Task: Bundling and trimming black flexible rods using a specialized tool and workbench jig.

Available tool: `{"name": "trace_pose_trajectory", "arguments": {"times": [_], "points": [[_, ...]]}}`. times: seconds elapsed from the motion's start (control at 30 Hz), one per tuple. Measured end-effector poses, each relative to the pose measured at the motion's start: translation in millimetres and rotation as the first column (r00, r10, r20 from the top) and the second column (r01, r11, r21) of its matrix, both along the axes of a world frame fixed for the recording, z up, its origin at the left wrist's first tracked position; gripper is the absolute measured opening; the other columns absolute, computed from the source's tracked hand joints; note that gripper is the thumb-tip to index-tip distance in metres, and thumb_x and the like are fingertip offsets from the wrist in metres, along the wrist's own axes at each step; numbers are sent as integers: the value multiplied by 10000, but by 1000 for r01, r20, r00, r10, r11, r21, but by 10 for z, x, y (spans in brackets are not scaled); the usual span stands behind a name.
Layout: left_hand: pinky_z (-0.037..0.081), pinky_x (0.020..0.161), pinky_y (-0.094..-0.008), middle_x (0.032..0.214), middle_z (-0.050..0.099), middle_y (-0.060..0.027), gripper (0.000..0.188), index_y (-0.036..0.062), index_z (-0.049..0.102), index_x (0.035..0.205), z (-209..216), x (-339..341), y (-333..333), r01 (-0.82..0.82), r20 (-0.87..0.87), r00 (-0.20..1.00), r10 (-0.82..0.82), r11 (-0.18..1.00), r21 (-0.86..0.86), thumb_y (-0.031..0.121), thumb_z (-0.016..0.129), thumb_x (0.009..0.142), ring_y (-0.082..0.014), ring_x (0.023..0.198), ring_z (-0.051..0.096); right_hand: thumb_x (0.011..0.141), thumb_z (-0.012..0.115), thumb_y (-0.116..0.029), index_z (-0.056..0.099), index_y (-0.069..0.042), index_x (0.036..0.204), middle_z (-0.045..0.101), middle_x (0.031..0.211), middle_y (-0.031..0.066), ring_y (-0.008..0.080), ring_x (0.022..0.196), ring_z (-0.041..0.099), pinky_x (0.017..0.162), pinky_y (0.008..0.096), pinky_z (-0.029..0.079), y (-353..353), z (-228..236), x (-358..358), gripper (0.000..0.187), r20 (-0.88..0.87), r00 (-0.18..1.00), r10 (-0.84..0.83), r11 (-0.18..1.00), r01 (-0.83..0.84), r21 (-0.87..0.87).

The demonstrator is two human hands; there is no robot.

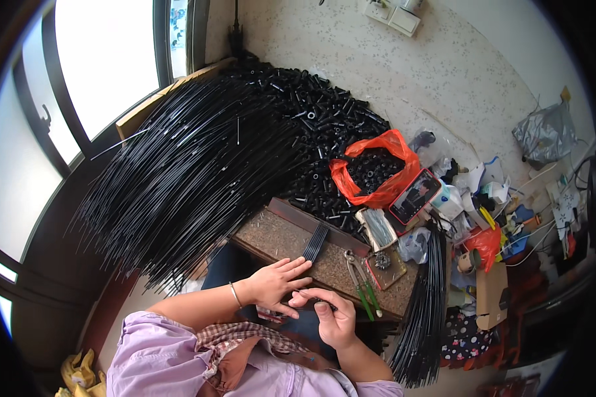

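My left hand (277, 284) is stretched out flat at the front edge of the brown speckled worktop (265, 238), its fingers apart. Its fingertips reach the near end of a small row of thin black rods (316, 243), which lies side by side against a dark metal bar (318, 226). My right hand (334, 321) is curled just right of it, fingers bent toward the thumb; what it may hold is too small to tell. Green-handled pincers (362, 284) lie on the worktop, right of the rods.
A big heap of long black rods (192, 159) fills the left. Behind lie many short black tubular parts (324, 112) and a red plastic bag (397, 145) of small black pieces. A phone (414, 197) leans beside it. Another rod bundle (425, 311) hangs at the right edge.
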State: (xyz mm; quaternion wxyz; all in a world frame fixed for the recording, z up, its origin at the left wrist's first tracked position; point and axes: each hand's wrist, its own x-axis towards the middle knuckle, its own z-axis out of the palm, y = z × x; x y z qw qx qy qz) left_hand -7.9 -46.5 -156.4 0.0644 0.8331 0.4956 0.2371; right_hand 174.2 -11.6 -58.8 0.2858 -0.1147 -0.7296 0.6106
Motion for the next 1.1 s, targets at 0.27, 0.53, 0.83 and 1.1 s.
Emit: {"name": "trace_pose_trajectory", "arguments": {"times": [0.27, 0.53, 0.83, 1.1], "points": [[314, 990, -477, 1183, 531, -135, 513, 54, 554, 1116, 761, 209, 27, 67, 106, 993, -61, 996, -54, 289, 678, 677, -309, 1163, 446, 944, 402, -263, 438, -10, 922, 520, 649, 91, 200, 537, 531, 595, 380, 522, -278, 989, 632, 257, -671, 741, -29, 964, 198, 177], [475, 708, -327, 828, 620, -128, 202, -9, 582, 948, 917, 145, 78, 99, 524, 852, -3, 983, -154, 91, 629, 779, -255, 792, 616, 926, 409, -370, 436, 24, 1091, 578, 934, 210, 318, 785, 591, 782, 409, 479, -205, 656, 357, 428, -599, 770, -218, 932, 346, 107], [387, 901, -361, 797, 521, -40, 241, 81, 491, 802, 656, 468, 354, -101, 747, -653, -128, 992, 81, 297, 487, 908, -187, 846, 507, 907, 404, -457, 442, -1, 1110, 554, 1044, 149, 250, 948, 563, 851, 380, 458, 565, -486, -366, 501, -220, 674, -705, 347, 58, -936], [388, 943, -380, 1071, 583, -165, 614, -42, 450, 1220, 846, 582, -138, 707, 971, 6, 237, 686, -172, 424, 559, 835, -269, 1034, 549, 929, 447, -303, 508, -45, 953, 526, 678, 30, 132, 577, 511, 645, 341, 496, 669, 430, -141, 267, -495, 564, -661, 747, 436, -502]]}}
